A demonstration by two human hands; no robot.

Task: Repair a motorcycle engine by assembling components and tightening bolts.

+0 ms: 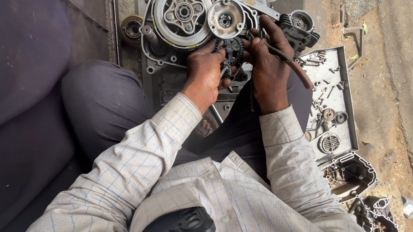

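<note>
Both hands are working close together on a small dark gear (232, 50). The left hand (207, 75) is curling its fingers (214, 53) tight against the gear's left edge. The right hand (268, 64) is pinching the right edge, fingers (255, 45) nearly together, while gripping a slim dark tool (279, 52) slanting down-right. The gear is facing up, sitting just below the engine case (200, 16); a parts tray (332, 103) is lying to the right.
</note>
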